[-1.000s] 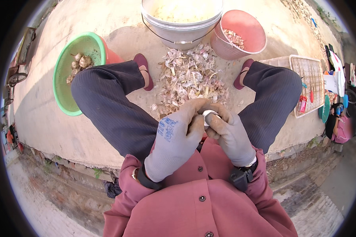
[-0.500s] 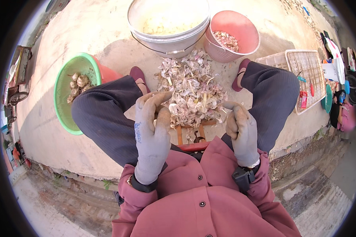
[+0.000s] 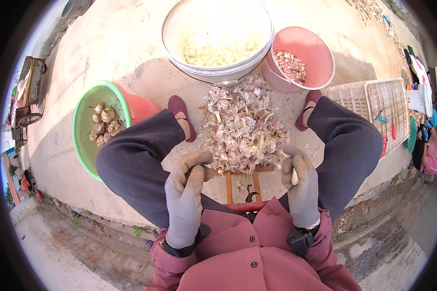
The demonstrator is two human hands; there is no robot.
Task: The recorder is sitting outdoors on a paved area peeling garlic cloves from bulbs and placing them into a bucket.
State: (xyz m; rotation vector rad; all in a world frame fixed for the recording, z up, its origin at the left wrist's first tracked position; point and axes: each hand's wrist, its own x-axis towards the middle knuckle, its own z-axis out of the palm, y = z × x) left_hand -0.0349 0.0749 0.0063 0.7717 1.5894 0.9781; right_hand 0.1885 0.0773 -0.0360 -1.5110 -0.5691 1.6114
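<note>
Both hands wear grey gloves with brownish, soiled fingers. A pale peeled garlic clove (image 3: 294, 177) shows in my right hand (image 3: 303, 189), whose fingers are bent around it. My left hand (image 3: 185, 196) has its thumb and fingers curled together in a pinch; whatever lies between them is too hidden to name. Between my feet spreads a heap of garlic skins (image 3: 245, 126), just beyond both hands. Past the heap stands a white bucket (image 3: 199, 72) with many peeled cloves in it. Beside that, a pink bucket (image 3: 320, 58) holds unpeeled cloves.
At the left, a green basket (image 3: 82, 150) with whole garlic bulbs (image 3: 102, 127) sits by my knee. A pale plastic crate (image 3: 344, 92) stands at the right. A low wooden and red frame (image 3: 229, 189) lies before my lap. A cart (image 3: 30, 92) is at the far left.
My left fingers have curled further inward. In my right hand the pale clove has come into sight. The whole scene sits lower in the picture as the view has tilted.
</note>
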